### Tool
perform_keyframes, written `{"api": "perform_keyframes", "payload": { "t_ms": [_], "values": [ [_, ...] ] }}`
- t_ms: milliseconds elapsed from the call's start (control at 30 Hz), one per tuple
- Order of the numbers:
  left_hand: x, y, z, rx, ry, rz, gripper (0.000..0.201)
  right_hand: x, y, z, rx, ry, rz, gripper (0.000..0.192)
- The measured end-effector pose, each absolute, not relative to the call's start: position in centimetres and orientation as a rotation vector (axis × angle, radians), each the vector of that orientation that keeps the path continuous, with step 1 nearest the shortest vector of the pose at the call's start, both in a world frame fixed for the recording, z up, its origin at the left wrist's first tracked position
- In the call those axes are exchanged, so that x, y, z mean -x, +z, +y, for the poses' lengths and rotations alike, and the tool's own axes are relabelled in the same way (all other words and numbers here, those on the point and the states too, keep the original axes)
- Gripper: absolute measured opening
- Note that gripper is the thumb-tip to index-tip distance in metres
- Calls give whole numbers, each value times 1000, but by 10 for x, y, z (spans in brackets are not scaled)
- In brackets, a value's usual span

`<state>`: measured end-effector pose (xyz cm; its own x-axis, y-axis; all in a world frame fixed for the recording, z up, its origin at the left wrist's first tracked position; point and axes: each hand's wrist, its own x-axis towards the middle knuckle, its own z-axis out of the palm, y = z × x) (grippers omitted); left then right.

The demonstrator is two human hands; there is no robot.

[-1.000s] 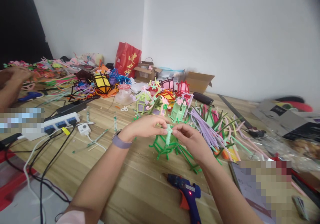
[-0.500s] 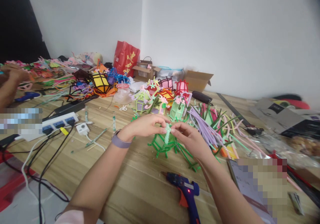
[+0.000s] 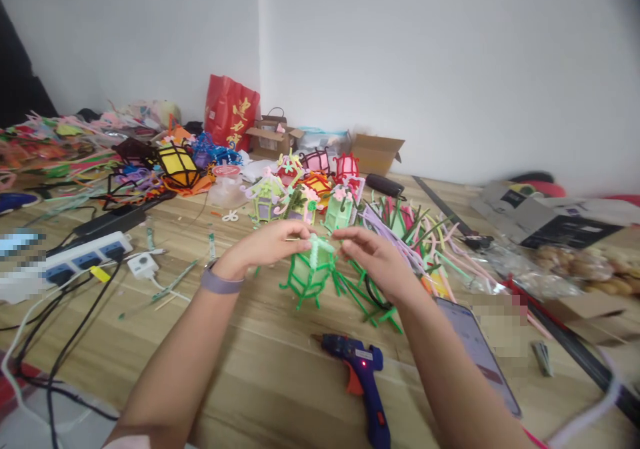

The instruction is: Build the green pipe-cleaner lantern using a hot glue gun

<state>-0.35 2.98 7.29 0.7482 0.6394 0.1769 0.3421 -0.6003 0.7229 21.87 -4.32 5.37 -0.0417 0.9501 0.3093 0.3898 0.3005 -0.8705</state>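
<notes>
My left hand [image 3: 273, 243] and my right hand [image 3: 373, 255] meet above a small green pipe-cleaner lantern frame [image 3: 305, 275] that stands on the wooden table [image 3: 280, 369]. Both pinch a short pale green fuzzy piece [image 3: 316, 247] at the frame's top. A purple band sits on my left wrist. More green pipe-cleaner frame parts [image 3: 370, 299] lie just right of the lantern, under my right wrist.
A blue glue gun [image 3: 361, 375] lies near the front edge. Finished coloured lanterns [image 3: 300, 192] and loose pipe cleaners [image 3: 425, 242] crowd the back. A power strip [image 3: 83, 257] with cables sits left; a phone [image 3: 477, 352] and boxes lie right.
The view has swung right and down. My hands stay pinched on the pale green piece and have lowered it onto the top of the lantern frame. The other person's hand at left is gone from view.
</notes>
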Motion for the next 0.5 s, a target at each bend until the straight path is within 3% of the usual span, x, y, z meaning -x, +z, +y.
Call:
{"api": "perform_keyframes", "payload": {
  "t_ms": [233,500],
  "values": [
    [10,74,36,-2227,546,701,29,-297,73,-47,1524,272,-1399,18],
    [6,64,41,-2338,540,797,31,-302,44,-28,1978,253,-1837,19]
  ]
}}
